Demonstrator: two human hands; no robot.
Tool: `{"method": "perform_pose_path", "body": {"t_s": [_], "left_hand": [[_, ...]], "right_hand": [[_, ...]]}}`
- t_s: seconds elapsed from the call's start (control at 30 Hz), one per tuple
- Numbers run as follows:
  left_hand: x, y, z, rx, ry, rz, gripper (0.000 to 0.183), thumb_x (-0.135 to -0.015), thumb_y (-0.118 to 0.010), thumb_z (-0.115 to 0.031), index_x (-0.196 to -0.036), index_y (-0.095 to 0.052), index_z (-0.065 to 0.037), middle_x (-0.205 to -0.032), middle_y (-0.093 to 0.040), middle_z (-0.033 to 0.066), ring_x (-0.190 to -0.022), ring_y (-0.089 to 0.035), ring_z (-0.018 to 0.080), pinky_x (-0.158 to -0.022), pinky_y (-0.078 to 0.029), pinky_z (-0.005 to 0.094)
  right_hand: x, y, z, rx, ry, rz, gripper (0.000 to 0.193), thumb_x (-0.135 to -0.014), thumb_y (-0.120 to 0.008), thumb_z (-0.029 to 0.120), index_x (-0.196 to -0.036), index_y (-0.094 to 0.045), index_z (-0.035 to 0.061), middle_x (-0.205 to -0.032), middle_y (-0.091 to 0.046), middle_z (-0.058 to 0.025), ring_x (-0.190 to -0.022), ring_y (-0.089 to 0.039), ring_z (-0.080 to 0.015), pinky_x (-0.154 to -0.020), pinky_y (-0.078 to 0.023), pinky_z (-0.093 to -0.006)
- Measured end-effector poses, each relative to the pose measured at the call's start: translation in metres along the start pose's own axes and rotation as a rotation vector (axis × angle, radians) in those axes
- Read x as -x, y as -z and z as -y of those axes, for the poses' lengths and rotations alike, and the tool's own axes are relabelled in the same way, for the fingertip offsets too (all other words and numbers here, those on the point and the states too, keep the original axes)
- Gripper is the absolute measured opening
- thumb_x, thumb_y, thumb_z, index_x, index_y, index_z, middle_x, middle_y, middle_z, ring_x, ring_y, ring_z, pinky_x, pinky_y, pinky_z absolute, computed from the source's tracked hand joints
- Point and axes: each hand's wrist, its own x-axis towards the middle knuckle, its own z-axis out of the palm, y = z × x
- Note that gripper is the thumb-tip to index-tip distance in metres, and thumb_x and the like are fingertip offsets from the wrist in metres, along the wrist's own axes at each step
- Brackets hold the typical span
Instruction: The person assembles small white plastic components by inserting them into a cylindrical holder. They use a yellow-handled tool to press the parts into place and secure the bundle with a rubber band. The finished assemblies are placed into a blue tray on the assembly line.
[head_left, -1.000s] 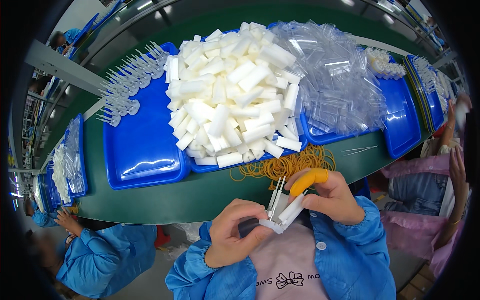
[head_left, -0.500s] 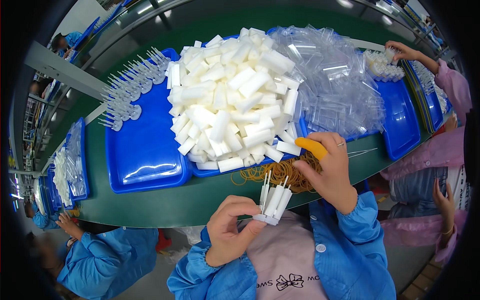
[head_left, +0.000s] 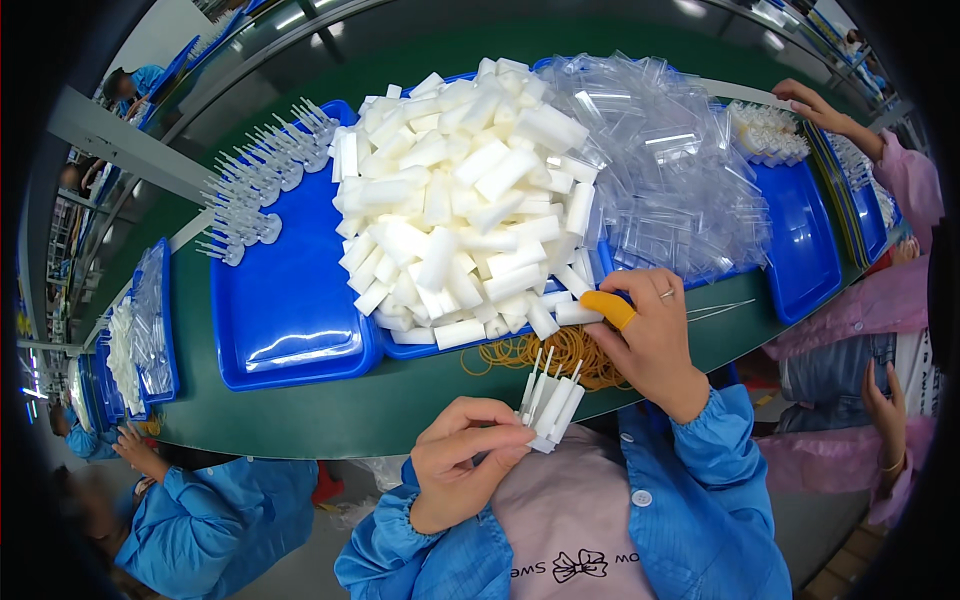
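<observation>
My left hand pinches a small white plastic holder by its base, below my chest-side edge of the table. Thin pins stick up from the holder, and white foam blocks stand on it around some of them. At the front edge of the foam pile, my right hand has its index finger, in a yellow finger cot, and its thumb closed at the end of a loose white foam block. Under that hand lies a heap of tan rubber bands.
A large pile of white foam blocks fills the middle blue tray. Clear plastic sleeves are heaped beside it. The left blue tray carries pinned white holders. Tweezers lie at right. Co-workers sit on both sides.
My right hand has moved slightly left and toward me, and the foam block at its fingertips has shifted nearer. The left hand has turned the holder a little. At far right, a co-worker's hand has lifted away.
</observation>
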Motion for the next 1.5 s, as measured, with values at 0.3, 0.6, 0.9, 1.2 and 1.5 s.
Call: {"method": "perform_pose_path", "body": {"t_s": [0.3, 0.6, 0.9, 1.2, 1.5], "left_hand": [[-0.001, 0.0, 0.001, -0.043, -0.058, 0.076, 0.019, -0.073, -0.071, 0.005, -0.09, -0.072, -0.003, -0.092, -0.062, 0.0097, -0.079, -0.06, 0.0168, -0.066, -0.048, 0.0249], [-0.008, -0.004, -0.006, -0.108, -0.204, 0.186, 0.034, -0.061, -0.068, 0.009, -0.091, -0.073, -0.006, -0.092, -0.062, 0.0068, -0.081, -0.059, 0.0211, -0.068, -0.048, 0.0283], [-0.015, 0.0, -0.015, -0.235, -0.322, 0.294, 0.036, -0.057, -0.067, 0.005, -0.09, -0.074, -0.007, -0.09, -0.062, 0.0056, -0.079, -0.059, 0.0209, -0.065, -0.048, 0.0277], [-0.014, -0.001, -0.016, -0.267, -0.344, 0.338, 0.034, -0.057, -0.068, 0.0, -0.089, -0.074, -0.007, -0.09, -0.063, 0.0058, -0.079, -0.06, 0.0212, -0.065, -0.049, 0.0278], [-0.002, -0.017, -0.017, -0.332, -0.287, 0.056, 0.028, -0.066, -0.075, -0.002, -0.093, -0.071, -0.005, -0.091, -0.063, 0.0081, -0.076, -0.061, 0.02, -0.062, -0.05, 0.027]], "right_hand": [[0.01, 0.012, -0.005, -0.455, -0.192, -0.093, 0.017, -0.079, -0.064, 0.005, -0.097, -0.064, 0.0049, -0.093, -0.061, -0.0065, -0.089, -0.056, -0.0203, -0.084, -0.041, -0.0336], [0.007, 0.03, -0.005, -1.108, -0.34, 0.165, 0.013, -0.088, -0.057, 0.01, -0.095, -0.061, -0.0002, -0.088, -0.058, -0.0035, -0.085, -0.054, -0.0119, -0.076, -0.042, -0.0251], [-0.002, 0.038, -0.015, -1.333, -0.477, 0.434, 0.017, -0.086, -0.063, 0.014, -0.098, -0.06, 0.0015, -0.09, -0.06, -0.003, -0.084, -0.056, -0.0088, -0.077, -0.045, -0.0232], [0.001, 0.035, -0.016, -1.442, -0.481, 0.489, 0.022, -0.078, -0.072, 0.01, -0.096, -0.061, 0.0029, -0.091, -0.061, -0.0025, -0.084, -0.057, -0.0094, -0.077, -0.046, -0.0238], [0.015, 0.029, 0.02, -1.183, -0.223, 0.431, 0.017, -0.077, -0.073, 0.012, -0.089, -0.064, 0.004, -0.086, -0.063, -0.0057, -0.082, -0.06, -0.0165, -0.074, -0.045, -0.027]]}}
